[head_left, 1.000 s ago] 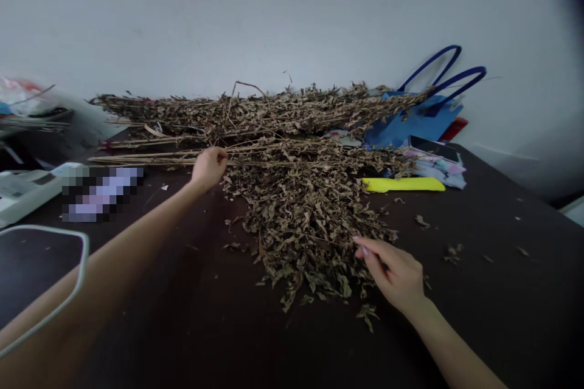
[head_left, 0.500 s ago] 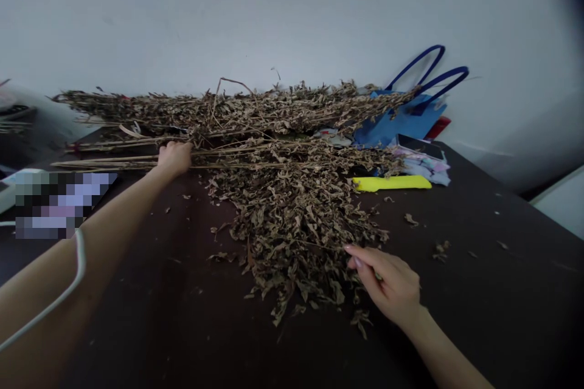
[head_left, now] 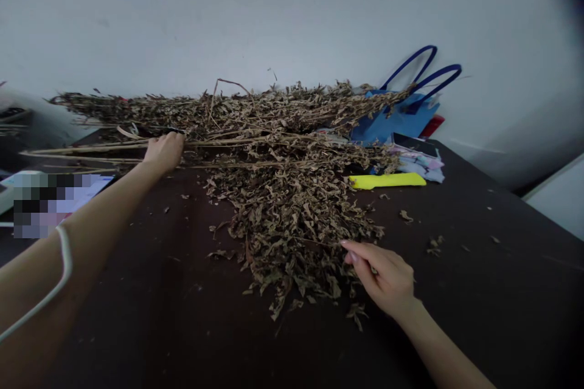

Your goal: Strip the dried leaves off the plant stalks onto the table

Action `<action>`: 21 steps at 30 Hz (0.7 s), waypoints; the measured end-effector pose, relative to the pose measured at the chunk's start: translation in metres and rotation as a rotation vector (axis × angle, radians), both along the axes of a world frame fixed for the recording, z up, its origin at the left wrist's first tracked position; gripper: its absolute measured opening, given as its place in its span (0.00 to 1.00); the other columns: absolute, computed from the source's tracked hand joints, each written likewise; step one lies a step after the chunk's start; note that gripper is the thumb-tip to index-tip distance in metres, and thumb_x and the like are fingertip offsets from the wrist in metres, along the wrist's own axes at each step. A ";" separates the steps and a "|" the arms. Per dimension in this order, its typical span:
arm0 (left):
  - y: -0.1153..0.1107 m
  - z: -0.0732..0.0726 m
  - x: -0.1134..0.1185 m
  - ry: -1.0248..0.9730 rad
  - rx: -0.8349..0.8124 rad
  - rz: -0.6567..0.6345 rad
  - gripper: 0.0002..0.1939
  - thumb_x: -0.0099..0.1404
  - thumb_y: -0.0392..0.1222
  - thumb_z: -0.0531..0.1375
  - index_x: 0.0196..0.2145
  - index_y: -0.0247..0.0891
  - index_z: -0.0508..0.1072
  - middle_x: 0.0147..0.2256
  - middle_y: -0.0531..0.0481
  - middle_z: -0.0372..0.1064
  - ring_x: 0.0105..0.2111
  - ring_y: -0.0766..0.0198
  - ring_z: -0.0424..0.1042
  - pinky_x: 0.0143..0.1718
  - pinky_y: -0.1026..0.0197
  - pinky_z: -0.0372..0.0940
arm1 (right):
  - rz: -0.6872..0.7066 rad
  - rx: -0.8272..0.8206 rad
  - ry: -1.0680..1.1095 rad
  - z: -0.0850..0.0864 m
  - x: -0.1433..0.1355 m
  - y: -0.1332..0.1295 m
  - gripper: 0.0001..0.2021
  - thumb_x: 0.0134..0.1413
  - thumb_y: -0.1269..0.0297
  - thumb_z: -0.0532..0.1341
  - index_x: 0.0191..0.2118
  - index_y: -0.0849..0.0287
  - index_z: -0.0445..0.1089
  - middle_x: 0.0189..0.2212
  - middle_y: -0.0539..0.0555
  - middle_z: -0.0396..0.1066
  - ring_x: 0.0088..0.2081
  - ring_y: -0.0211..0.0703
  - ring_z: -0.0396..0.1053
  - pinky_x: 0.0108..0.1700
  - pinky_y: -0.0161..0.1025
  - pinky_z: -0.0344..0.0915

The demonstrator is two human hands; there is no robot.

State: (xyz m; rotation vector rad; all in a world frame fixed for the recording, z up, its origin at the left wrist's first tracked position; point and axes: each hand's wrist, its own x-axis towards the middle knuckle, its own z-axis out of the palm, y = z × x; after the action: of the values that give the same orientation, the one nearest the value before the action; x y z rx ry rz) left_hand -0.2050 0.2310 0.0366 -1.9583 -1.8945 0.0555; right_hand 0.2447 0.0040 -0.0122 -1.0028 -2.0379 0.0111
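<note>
My left hand (head_left: 165, 151) is closed around long dried stems (head_left: 91, 149) at the left, whose leafy ends reach right across the table. A loose pile of dried leaves (head_left: 296, 225) lies in front of them. At the pile's right edge is my right hand (head_left: 385, 273), thumb and index finger pinched together beside the leaves; what they hold, if anything, is too small to make out. Behind the stems, a thicker bundle of dried plants (head_left: 182, 110) lies along the wall.
A yellow strip-like object (head_left: 387, 180) is right of the pile. Behind it are a phone (head_left: 415, 144) on crumpled cloth (head_left: 422, 165) and a blue bag (head_left: 392, 121) with dark blue handles. Scattered leaf bits (head_left: 434, 245) dot the dark table (head_left: 191, 328). A partly blurred flat item (head_left: 86, 191) lies left.
My left hand has moved slightly left and up, and the stems in it have shifted left and are lifted a little. My right hand looks nearly unchanged; the view has shifted slightly.
</note>
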 end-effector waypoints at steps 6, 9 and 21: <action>-0.010 0.011 0.001 0.042 0.095 0.011 0.14 0.66 0.40 0.53 0.48 0.32 0.64 0.46 0.42 0.65 0.43 0.56 0.67 0.42 0.50 0.64 | 0.004 0.035 0.004 0.000 -0.001 0.001 0.16 0.52 0.77 0.56 0.46 0.57 0.69 0.31 0.50 0.74 0.31 0.36 0.72 0.35 0.33 0.69; -0.016 0.017 0.000 0.048 0.113 0.005 0.13 0.65 0.31 0.47 0.47 0.27 0.62 0.45 0.36 0.65 0.45 0.53 0.64 0.44 0.51 0.58 | 0.003 0.036 0.000 -0.002 0.000 0.001 0.16 0.52 0.77 0.56 0.46 0.58 0.68 0.31 0.50 0.74 0.31 0.36 0.72 0.36 0.33 0.69; -0.024 0.021 0.004 0.040 0.092 -0.014 0.14 0.61 0.28 0.46 0.44 0.29 0.64 0.43 0.37 0.65 0.43 0.53 0.62 0.47 0.51 0.50 | -0.019 0.024 0.006 -0.006 -0.004 0.003 0.14 0.53 0.75 0.56 0.45 0.58 0.69 0.31 0.51 0.74 0.31 0.37 0.73 0.36 0.34 0.70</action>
State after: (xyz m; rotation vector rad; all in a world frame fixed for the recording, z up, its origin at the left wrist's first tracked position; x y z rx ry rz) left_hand -0.2007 0.2069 0.0578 -1.8951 -1.8254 0.0030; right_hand 0.2411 0.0072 -0.0180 -1.0056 -2.0185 -0.0205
